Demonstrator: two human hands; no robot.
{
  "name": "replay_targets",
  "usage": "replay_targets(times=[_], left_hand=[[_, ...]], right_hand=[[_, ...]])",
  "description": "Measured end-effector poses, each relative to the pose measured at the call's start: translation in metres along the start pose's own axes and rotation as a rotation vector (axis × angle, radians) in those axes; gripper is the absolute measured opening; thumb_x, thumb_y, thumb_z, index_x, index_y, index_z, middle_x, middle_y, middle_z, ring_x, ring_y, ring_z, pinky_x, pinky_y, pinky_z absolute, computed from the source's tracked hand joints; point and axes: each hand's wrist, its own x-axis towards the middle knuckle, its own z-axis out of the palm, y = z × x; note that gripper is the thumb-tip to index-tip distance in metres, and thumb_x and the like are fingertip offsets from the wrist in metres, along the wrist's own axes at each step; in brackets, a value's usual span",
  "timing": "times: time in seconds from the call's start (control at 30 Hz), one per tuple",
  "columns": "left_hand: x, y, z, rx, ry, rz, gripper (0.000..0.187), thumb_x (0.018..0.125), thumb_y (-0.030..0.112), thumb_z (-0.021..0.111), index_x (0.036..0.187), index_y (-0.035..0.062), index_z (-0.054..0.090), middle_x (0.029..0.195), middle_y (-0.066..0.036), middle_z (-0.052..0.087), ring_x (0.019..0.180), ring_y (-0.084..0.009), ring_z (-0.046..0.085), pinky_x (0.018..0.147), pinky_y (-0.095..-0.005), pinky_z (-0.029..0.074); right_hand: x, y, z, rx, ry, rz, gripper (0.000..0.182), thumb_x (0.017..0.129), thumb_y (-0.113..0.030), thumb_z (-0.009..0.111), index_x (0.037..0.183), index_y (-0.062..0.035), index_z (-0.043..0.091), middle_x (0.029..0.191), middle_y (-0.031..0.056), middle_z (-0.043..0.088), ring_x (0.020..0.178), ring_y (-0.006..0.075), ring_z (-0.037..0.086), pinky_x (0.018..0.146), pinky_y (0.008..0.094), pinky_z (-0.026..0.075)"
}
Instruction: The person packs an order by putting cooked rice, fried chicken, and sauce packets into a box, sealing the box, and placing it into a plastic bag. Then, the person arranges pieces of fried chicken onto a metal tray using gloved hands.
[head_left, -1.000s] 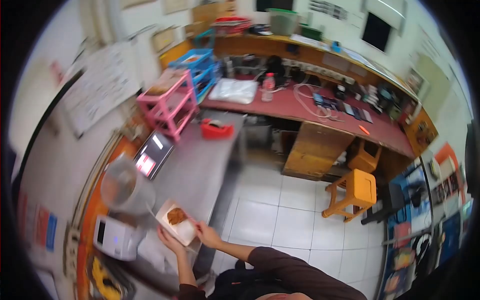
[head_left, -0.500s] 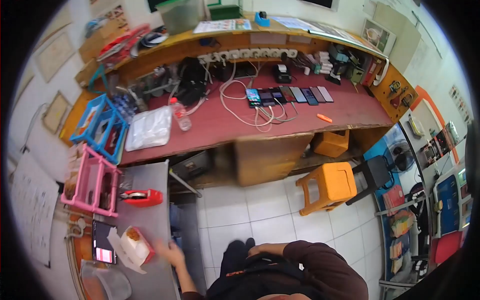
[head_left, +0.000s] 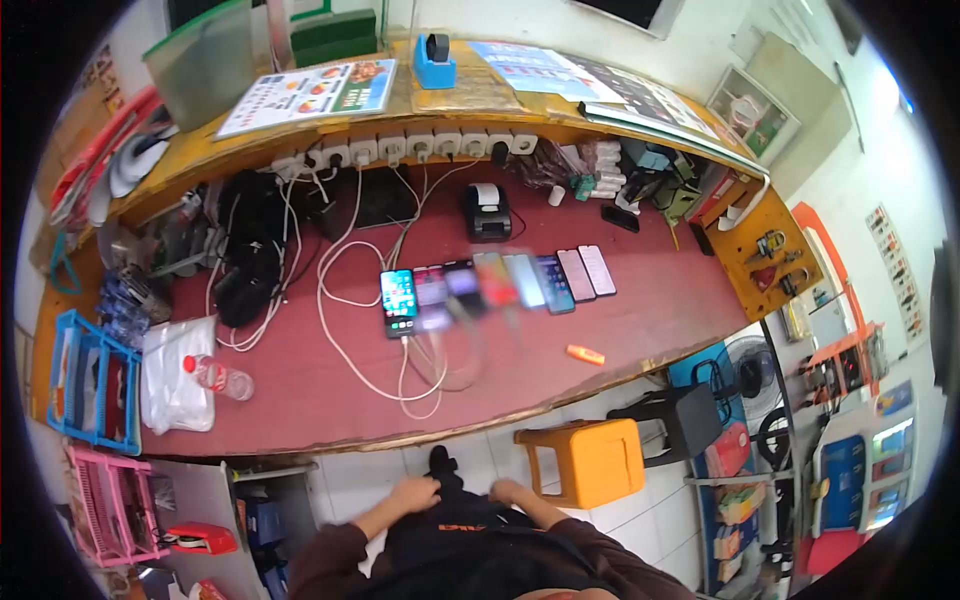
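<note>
Left hand and right hand, held apart in front of the body with fingers bent; whether either is clenched or released cannot be told. The orange stool stands just beside the right hand, on its outer side. Beyond both hands, the red tabletop bears a row of phones, partly blurred, and, farther right, an orange marker.

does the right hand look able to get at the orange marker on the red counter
Probably yes, perhaps with a lean or step forward: the orange marker lies uncovered near the counter's front edge, and the yellow stool stands right of the right hand.
</note>
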Motion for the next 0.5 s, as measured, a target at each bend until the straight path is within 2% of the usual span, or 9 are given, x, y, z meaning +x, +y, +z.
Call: replay_targets(times=[0.03, 0.07, 0.13, 0.2, 0.27, 0.3, 0.37, 0.4, 0.5], left_hand=[[0.023, 0.003, -0.038, -0.010, 0.073, 0.121, 0.029, 0.077, 0.033, 0.054, 0.091, 0.0079, 0.058, 0.089, -0.011, 0.062, 0.083, -0.0300, 0.060, 0.067, -0.0437, 0.049], [0.047, 0.004, -0.076, -0.005, 0.133, 0.221, 0.024, 0.076, 0.028, 0.055, 0.087, 0.0080, 0.059, 0.084, -0.012, 0.062, 0.079, -0.0308, 0.060, 0.066, -0.0441, 0.048], [0.095, 0.004, -0.147, -0.092, 0.242, 0.303, 0.021, 0.078, 0.027, 0.052, 0.084, 0.0084, 0.060, 0.081, -0.015, 0.061, 0.076, -0.0348, 0.059, 0.064, -0.0457, 0.047], [0.151, -0.003, -0.215, 0.018, 0.292, 0.239, 0.022, 0.078, 0.027, 0.054, 0.088, 0.0085, 0.058, 0.089, -0.012, 0.059, 0.080, -0.0314, 0.058, 0.062, -0.0438, 0.047], [0.216, -0.025, -0.254, 0.057, 0.519, 0.103, 0.021, 0.077, 0.024, 0.055, 0.089, 0.0059, 0.056, 0.095, -0.012, 0.057, 0.085, -0.0313, 0.057, 0.066, -0.0434, 0.047], [0.249, -0.035, -0.279, 0.169, 0.453, -0.016, 0.026, 0.076, 0.022, 0.057, 0.095, 0.0039, 0.054, 0.102, -0.013, 0.054, 0.094, -0.0303, 0.054, 0.074, -0.0411, 0.046], [0.285, -0.037, -0.330, 0.095, 0.626, -0.069, 0.040, 0.073, 0.021, 0.060, 0.109, 0.0058, 0.052, 0.117, -0.011, 0.050, 0.110, -0.0269, 0.047, 0.086, -0.0419, 0.041], [0.311, -0.044, -0.341, 0.122, 0.694, -0.166, 0.043, 0.074, 0.021, 0.060, 0.113, 0.0062, 0.051, 0.123, -0.010, 0.046, 0.115, -0.0267, 0.043, 0.090, -0.0442, 0.038], [0.367, -0.051, -0.372, 0.197, 0.818, -0.316, 0.050, 0.075, 0.023, 0.059, 0.121, 0.0067, 0.046, 0.135, -0.009, 0.036, 0.125, -0.0260, 0.034, 0.098, -0.0476, 0.031]], right_hand=[[0.001, -0.002, -0.042, 0.005, 0.062, 0.006, 0.022, 0.064, -0.022, 0.066, 0.079, -0.0054, 0.067, 0.078, 0.0117, 0.066, 0.074, 0.0293, 0.061, 0.068, 0.0411, 0.047], [0.019, 0.023, -0.063, 0.405, 0.221, -0.060, 0.021, 0.067, -0.023, 0.069, 0.075, -0.0038, 0.066, 0.067, 0.0106, 0.065, 0.062, 0.0214, 0.061, 0.058, 0.0357, 0.048], [-0.033, -0.037, -0.191, 0.536, 0.322, 0.050, 0.030, 0.081, -0.030, 0.061, 0.070, -0.0023, 0.060, 0.057, 0.0095, 0.060, 0.050, 0.0142, 0.058, 0.051, 0.0299, 0.046], [-0.029, -0.020, -0.264, 0.576, 0.549, -0.038, 0.040, 0.085, -0.039, 0.056, 0.069, -0.0026, 0.058, 0.055, 0.0071, 0.057, 0.047, 0.0123, 0.055, 0.048, 0.0284, 0.044], [-0.032, -0.011, -0.343, 0.758, 0.777, -0.165, 0.040, 0.086, -0.038, 0.054, 0.068, -0.0029, 0.057, 0.053, 0.0065, 0.056, 0.047, 0.0125, 0.055, 0.047, 0.0279, 0.043], [-0.024, 0.002, -0.383, 0.659, 0.883, -0.150, 0.037, 0.086, -0.036, 0.054, 0.071, -0.0030, 0.058, 0.055, 0.0058, 0.056, 0.053, 0.0123, 0.057, 0.051, 0.0273, 0.044], [0.002, 0.033, -0.466, 0.461, 1.040, -0.126, 0.028, 0.087, -0.025, 0.052, 0.079, 0.0002, 0.060, 0.070, 0.0107, 0.063, 0.069, 0.0196, 0.063, 0.062, 0.0315, 0.047], [0.037, 0.060, -0.504, 0.211, 1.398, -0.393, 0.027, 0.085, -0.025, 0.053, 0.085, 0.0003, 0.060, 0.077, 0.0143, 0.064, 0.075, 0.0272, 0.062, 0.066, 0.0354, 0.047], [0.095, 0.093, -0.617, -0.047, 1.360, -0.087, 0.034, 0.082, -0.032, 0.055, 0.101, -0.0041, 0.059, 0.097, 0.0169, 0.060, 0.097, 0.0358, 0.052, 0.085, 0.0439, 0.040]])
